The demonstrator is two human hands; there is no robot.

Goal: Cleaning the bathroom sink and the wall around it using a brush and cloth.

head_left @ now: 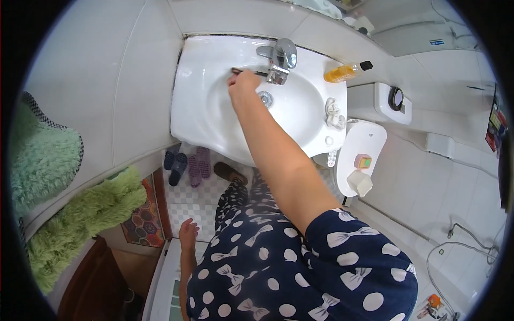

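Over the back left of the white washbasin (192,88), my right hand (245,82) is closed around a slim dark object (237,70), possibly a comb or a brush. My fingers cover its middle, and its far end reaches close to the chrome tap (281,62). No water shows under the spout. The metal drain (265,98) lies just right of my wrist. My left hand (188,234) hangs at my side above the checkered floor, empty, its fingers slightly apart.
A bottle of yellow liquid (343,73) and a crumpled white cloth (334,114) are on the basin's right rim. The toilet lid (361,136) carries a soap box (364,161) and a white cup (360,183). Several slippers (194,170) lie under the basin. A green shaggy mat (88,212) hangs left.
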